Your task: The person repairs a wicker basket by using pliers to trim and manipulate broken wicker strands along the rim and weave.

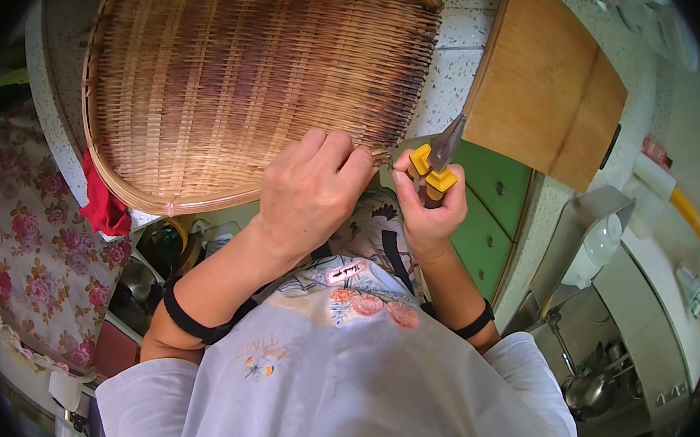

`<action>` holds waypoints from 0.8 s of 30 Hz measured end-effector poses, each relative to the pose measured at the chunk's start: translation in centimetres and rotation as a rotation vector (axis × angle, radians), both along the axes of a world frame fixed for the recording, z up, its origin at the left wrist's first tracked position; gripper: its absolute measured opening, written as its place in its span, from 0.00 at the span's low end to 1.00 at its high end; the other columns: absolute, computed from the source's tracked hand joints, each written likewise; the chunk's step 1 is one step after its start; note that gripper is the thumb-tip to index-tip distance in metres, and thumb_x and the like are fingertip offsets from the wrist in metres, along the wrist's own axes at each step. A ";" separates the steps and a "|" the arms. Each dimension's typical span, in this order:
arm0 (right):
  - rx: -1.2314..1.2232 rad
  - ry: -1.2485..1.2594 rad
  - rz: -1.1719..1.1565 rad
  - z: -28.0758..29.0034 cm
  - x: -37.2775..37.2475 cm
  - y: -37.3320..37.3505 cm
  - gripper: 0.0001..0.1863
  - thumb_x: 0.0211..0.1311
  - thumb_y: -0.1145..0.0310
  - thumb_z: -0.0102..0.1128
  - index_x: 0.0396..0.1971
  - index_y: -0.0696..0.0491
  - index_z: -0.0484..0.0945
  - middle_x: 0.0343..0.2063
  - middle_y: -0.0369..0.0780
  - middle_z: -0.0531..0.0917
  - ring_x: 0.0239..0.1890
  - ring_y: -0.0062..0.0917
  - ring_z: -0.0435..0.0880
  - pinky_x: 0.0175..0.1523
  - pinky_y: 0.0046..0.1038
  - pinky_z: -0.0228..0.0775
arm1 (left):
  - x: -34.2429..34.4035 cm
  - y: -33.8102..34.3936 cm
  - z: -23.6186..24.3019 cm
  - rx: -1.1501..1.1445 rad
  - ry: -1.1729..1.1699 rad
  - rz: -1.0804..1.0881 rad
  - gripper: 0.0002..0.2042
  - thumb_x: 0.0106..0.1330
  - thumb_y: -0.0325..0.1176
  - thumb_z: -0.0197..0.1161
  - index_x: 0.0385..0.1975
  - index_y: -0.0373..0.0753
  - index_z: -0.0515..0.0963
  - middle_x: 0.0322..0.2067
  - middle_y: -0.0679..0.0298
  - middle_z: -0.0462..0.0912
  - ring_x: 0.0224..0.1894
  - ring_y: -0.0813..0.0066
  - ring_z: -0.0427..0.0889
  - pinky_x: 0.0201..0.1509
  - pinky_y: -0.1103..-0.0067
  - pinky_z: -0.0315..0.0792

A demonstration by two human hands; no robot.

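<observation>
A large woven bamboo tray [238,67] with a bent rim fills the upper left, darkened along its right side. My left hand [311,190] is closed on its near right rim, thumb and forefinger pinching the edge where the rim ends look frayed. Just to the right, my right hand [434,213] holds a pair of pliers [446,148] with yellow grips, grey jaws pointing up and away. Its thumb and forefinger are close to the same rim end; whether they pinch a thin strand there is too small to tell.
The tray lies over a speckled counter [454,69]. A wooden board [536,85] stands at the right, above green drawers [489,197]. A red cloth [103,201] hangs by the tray's left rim, near a flowered cover [39,250]. Pans [589,393] sit at far right.
</observation>
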State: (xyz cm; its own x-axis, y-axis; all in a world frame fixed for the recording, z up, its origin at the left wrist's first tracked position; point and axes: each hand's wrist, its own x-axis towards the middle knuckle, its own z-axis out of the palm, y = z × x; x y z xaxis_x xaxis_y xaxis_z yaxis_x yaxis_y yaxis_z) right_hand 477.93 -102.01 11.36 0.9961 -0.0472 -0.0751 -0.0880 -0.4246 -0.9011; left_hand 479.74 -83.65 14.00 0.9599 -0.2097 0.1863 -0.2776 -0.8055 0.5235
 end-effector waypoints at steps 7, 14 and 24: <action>0.075 0.044 -0.061 0.3 0.7 0.5 0.15 0.53 0.79 0.73 0.37 0.58 0.75 0.32 0.38 0.88 0.33 0.16 0.85 0.42 0.20 0.77 | 0.3 -0.4 -0.1 0.028 0.004 0.002 0.05 0.53 0.32 0.64 0.28 0.42 0.76 0.26 0.68 0.72 0.29 0.72 0.75 0.28 0.77 0.69; 0.255 0.098 -0.135 0.3 1.0 0.5 0.15 0.53 0.82 0.71 0.37 0.58 0.75 0.32 0.36 0.86 0.35 0.14 0.83 0.43 0.19 0.75 | 0.4 -0.5 0.0 -0.011 0.038 0.002 0.09 0.49 0.30 0.69 0.30 0.41 0.77 0.26 0.66 0.72 0.30 0.70 0.75 0.29 0.75 0.69; 0.135 0.065 -0.082 0.0 0.4 0.1 0.17 0.52 0.79 0.74 0.38 0.59 0.74 0.31 0.40 0.87 0.35 0.17 0.85 0.41 0.22 0.77 | 0.2 -0.3 0.1 -0.025 0.048 -0.020 0.13 0.46 0.29 0.74 0.31 0.40 0.80 0.26 0.65 0.73 0.29 0.69 0.75 0.28 0.75 0.69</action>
State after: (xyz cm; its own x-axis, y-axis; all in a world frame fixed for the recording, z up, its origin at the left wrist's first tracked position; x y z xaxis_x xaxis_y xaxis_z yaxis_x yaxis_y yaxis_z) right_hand 478.32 -101.88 11.37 0.9821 -0.1136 -0.1502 -0.1773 -0.2891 -0.9407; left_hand 479.98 -83.96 14.11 0.9633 -0.2251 0.1458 -0.2680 -0.7863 0.5566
